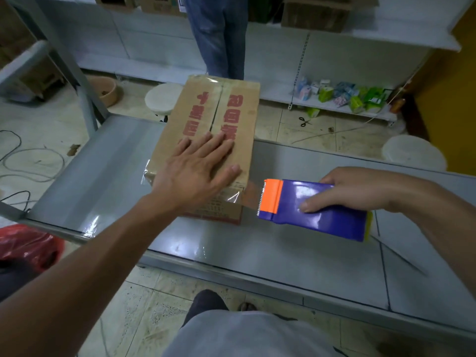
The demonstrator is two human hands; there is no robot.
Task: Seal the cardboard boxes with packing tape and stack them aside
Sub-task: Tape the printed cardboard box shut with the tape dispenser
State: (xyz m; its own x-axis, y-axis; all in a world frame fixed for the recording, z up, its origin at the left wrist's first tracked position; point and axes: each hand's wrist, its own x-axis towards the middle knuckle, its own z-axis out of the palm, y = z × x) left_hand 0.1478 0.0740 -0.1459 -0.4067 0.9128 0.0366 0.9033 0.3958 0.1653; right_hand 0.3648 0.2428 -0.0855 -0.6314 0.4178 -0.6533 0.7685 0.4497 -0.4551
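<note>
Grey metal makes up the surface (103,161), and the cardboard box (231,112) sits on it towards its far edge, long side running away from the person.

The fingers (219,143) of the left hand (195,171) are straight and spread, lying flat across the near end of the box top and over the centre seam. That looks meant to hold both flaps down and keep the box from sliding while tape is pulled. The right hand (360,191) grips the tape dispenser (316,215), thumb on the blue face and the other fingers curled over its far side. Its orange cutter (270,195) points at the box corner. A band of clear tape (247,197) runs from that serrated edge to the box's near end, apparently taut, and a loose clear tail sticks out past the left corner. Holding the dispenser just beside the box and level with the band suggests the strip is about to be cut or torn.

Stacking is not yet begun. Further out, scissors (305,121) lie on the tiled floor, a white stool (163,97) stands behind the box, and another person in jeans (219,34) stands at the shelves
</note>
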